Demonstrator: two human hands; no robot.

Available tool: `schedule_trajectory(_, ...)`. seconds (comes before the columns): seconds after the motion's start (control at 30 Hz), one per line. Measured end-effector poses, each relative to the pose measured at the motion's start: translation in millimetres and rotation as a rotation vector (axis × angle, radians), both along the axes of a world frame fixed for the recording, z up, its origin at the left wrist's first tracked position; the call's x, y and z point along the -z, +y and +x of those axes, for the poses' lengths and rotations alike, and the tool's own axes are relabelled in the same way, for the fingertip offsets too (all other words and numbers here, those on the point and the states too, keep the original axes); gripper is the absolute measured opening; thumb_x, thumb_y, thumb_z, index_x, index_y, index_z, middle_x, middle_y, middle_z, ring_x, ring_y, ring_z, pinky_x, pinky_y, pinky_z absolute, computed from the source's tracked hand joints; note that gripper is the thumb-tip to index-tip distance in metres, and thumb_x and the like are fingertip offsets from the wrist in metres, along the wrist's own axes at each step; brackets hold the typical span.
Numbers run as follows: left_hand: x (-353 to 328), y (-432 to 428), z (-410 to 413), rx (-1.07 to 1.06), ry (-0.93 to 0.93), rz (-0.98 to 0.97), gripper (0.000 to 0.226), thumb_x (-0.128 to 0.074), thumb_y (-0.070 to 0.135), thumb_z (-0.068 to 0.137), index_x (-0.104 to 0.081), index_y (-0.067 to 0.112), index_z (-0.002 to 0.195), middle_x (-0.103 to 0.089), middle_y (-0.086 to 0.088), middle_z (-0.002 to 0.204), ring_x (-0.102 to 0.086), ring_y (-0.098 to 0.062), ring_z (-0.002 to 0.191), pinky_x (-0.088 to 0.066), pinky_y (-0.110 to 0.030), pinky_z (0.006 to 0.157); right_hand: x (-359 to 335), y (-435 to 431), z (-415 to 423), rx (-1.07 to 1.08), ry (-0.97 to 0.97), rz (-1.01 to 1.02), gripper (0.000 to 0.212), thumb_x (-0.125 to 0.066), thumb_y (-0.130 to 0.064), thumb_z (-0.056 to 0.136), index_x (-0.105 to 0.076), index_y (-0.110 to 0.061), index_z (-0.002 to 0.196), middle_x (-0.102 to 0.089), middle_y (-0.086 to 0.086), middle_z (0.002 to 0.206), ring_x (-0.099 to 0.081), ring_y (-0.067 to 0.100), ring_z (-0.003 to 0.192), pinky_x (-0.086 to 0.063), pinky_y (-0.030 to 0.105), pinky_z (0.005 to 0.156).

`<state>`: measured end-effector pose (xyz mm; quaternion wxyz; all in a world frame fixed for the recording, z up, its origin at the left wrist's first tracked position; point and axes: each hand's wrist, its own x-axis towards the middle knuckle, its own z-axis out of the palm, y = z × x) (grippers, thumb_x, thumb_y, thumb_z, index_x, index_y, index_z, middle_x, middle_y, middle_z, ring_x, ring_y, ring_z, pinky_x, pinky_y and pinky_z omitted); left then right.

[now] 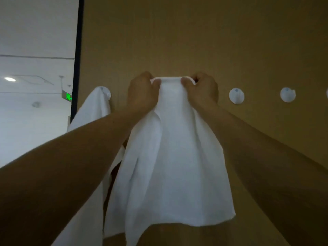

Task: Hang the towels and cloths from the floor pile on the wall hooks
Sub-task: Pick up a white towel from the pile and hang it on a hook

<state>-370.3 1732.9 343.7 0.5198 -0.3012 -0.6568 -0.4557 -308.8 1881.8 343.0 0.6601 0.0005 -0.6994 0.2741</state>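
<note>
A white towel [174, 157] hangs down in front of the brown wall, its top edge stretched between both hands. My left hand [142, 93] pinches the top edge at the left, and my right hand [202, 89] pinches it at the right. Whatever hook lies behind the towel's top is hidden by the cloth and my hands. Another white towel [92, 110] hangs from the hook [106, 93] to the left. Two bare white round hooks [236, 96] [287, 95] sit on the wall to the right.
A black door frame edge [78, 50] bounds the brown wall panel [195, 32] at the left. Beyond it are a pale ceiling, a ceiling light [10, 79] and a green exit sign [68, 96]. The floor pile is out of view.
</note>
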Motion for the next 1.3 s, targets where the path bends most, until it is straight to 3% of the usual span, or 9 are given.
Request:
schedule_trajectory(0.3,1.2,-7.9,-23.8,-0.062,-0.246,-0.2,0.032,-0.072,0.037,0.079,-0.058,0.011,0.066,-0.055,0.002,0.062,-0.051,-0.011,0.057,-0.032,-0.024,0.048,0.9,17.8,-20.7,0.06,-0.241,0.007,0.032,-0.063,-0.048,0.082,-0.066,-0.017,0.078,-0.068,0.0,0.08,-0.065,0.02,0.076,-0.052,0.033,0.068)
schedule_trajectory(0.47,7.2,-9.9,-8.0,-0.048,-0.523,-0.409,0.034,-0.073,0.042,0.077,-0.062,0.01,0.074,-0.059,-0.003,0.071,-0.054,-0.012,0.062,-0.034,-0.024,0.048,12.5,11.0,-7.1,0.007,-0.386,0.011,0.037,-0.055,-0.053,0.069,-0.049,-0.017,0.06,-0.049,-0.001,0.062,-0.05,0.02,0.059,-0.037,0.029,0.054)
schedule_trajectory(0.63,28.6,-6.4,1.7,-0.682,0.216,-0.462,0.039,-0.062,0.042,0.081,-0.048,0.015,0.106,-0.054,-0.002,0.095,-0.051,-0.021,0.083,-0.032,-0.029,0.066,27.3,4.7,-8.1,0.661,-0.08,0.248,0.019,-0.058,-0.028,0.083,-0.06,-0.017,0.099,-0.05,0.007,0.11,-0.044,0.029,0.103,-0.032,0.04,0.083)
schedule_trajectory(0.73,46.2,-3.5,-0.5,-0.71,0.483,-0.743,0.041,-0.051,0.021,0.09,-0.036,0.01,0.126,-0.053,-0.01,0.111,-0.05,-0.025,0.09,-0.038,-0.035,0.072,47.2,5.8,-9.5,0.516,-0.042,0.483,0.01,-0.056,-0.019,0.087,-0.063,-0.012,0.091,-0.056,0.009,0.096,-0.054,0.028,0.087,-0.043,0.039,0.074)
schedule_trajectory(0.87,57.0,-8.1,-0.9,-0.304,0.096,-0.791,0.051,-0.047,0.019,0.097,-0.028,0.008,0.142,-0.05,-0.003,0.11,-0.056,-0.024,0.09,-0.049,-0.035,0.076,74.1,15.0,-12.6,0.234,-0.294,0.427,0.018,-0.048,-0.022,0.095,-0.061,-0.014,0.104,-0.056,0.006,0.099,-0.056,0.019,0.082,-0.048,0.032,0.073)
schedule_trajectory(0.97,45.2,-13.5,7.5,0.007,-0.269,-0.66,0.02,-0.045,0.011,0.092,-0.061,0.006,0.103,-0.061,-0.009,0.094,-0.059,-0.024,0.083,-0.052,-0.035,0.072,81.7,10.8,-8.2,-0.017,-0.265,0.215,0.036,-0.044,-0.021,0.096,-0.054,-0.012,0.129,-0.054,0.006,0.121,-0.053,0.017,0.101,-0.043,0.027,0.087)
schedule_trajectory(1.03,31.9,-11.8,18.6,0.227,-0.554,-0.492,0.015,-0.048,0.022,0.089,-0.056,0.009,0.09,-0.06,-0.007,0.087,-0.061,-0.024,0.079,-0.052,-0.035,0.062,77.9,4.4,-7.0,-0.076,-0.306,0.114,0.042,-0.044,-0.033,0.09,-0.055,-0.012,0.125,-0.055,0.009,0.121,-0.054,0.021,0.101,-0.045,0.032,0.084)
schedule_trajectory(1.13,28.5,4.9,29.9,-0.027,-0.544,-0.549,0.035,-0.054,0.043,0.085,-0.053,0.013,0.102,-0.051,-0.008,0.106,-0.056,-0.024,0.09,-0.046,-0.031,0.069,71.0,-6.8,-3.4,-0.006,-0.451,0.071,0.057,-0.045,-0.049,0.073,-0.058,-0.014,0.115,-0.054,0.01,0.116,-0.05,0.027,0.107,-0.048,0.04,0.088)
schedule_trajectory(1.3,62.4,21.5,25.6,-0.186,-0.367,-0.459,0.059,-0.066,0.034,0.08,-0.042,0.009,0.128,-0.043,-0.013,0.124,-0.047,-0.029,0.109,-0.039,-0.031,0.083,76.3,-9.3,-10.6,0.033,-0.545,0.223,0.034,-0.064,-0.022,0.086,-0.059,-0.012,0.118,-0.062,0.009,0.112,-0.06,0.024,0.1,-0.051,0.033,0.083)
